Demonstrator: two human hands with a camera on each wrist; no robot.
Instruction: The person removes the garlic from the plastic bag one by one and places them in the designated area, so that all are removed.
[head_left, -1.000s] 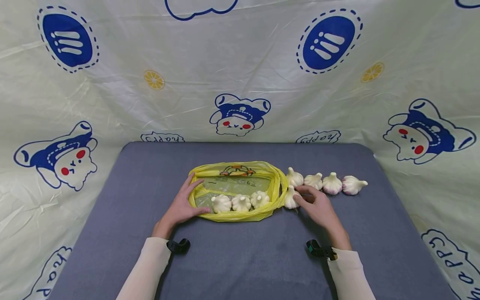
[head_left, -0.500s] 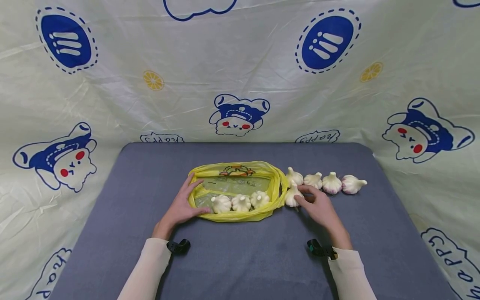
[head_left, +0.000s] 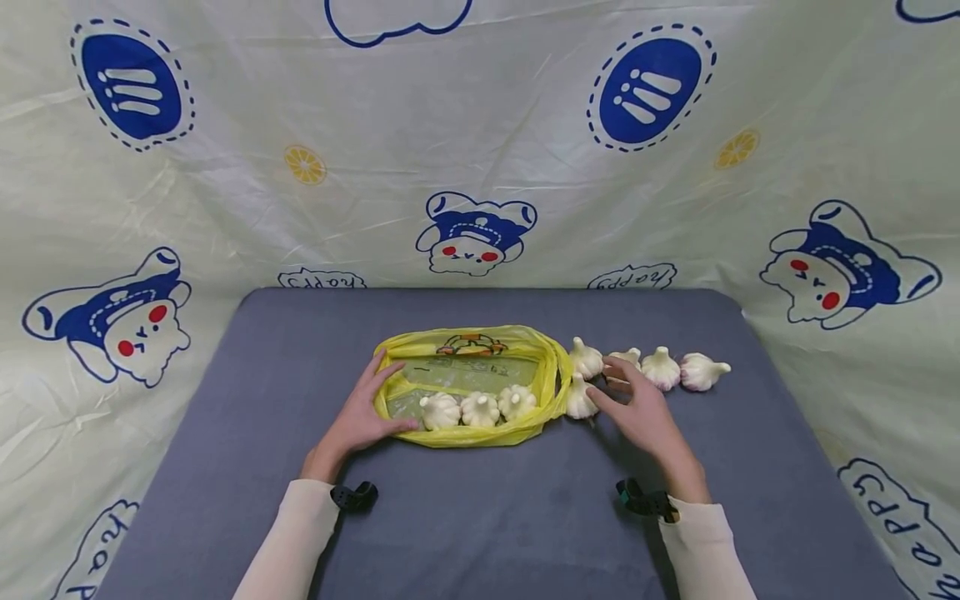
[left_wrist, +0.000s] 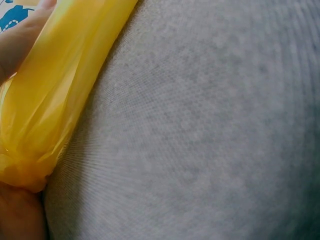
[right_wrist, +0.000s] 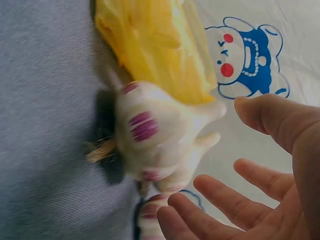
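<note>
A yellow plastic bag [head_left: 465,437] lies with its mouth spread wide, three garlic bulbs [head_left: 480,409] along its near side. My left hand [head_left: 367,408] holds the bag's left end, fingers over the rim and thumb at the near edge; the left wrist view catches only part of that hand beside the yellow plastic [left_wrist: 65,65]. Against the bag's right end sits another garlic bulb [head_left: 581,400], purple-streaked in the right wrist view [right_wrist: 155,130]. Right beside it is my right hand [head_left: 641,412], thumb and fingers spread apart with nothing held.
Behind the right hand, several more garlic bulbs [head_left: 661,368] stand in a row running right from the bag. A grey-blue cloth [head_left: 487,517] covers the table. A pale printed sheet [head_left: 480,108] hangs behind and at both sides.
My right thumb and fingers have parted from the garlic bulb at the bag's right end, which stays there. The left hand and the bag hold their places; the head view shifts slightly.
</note>
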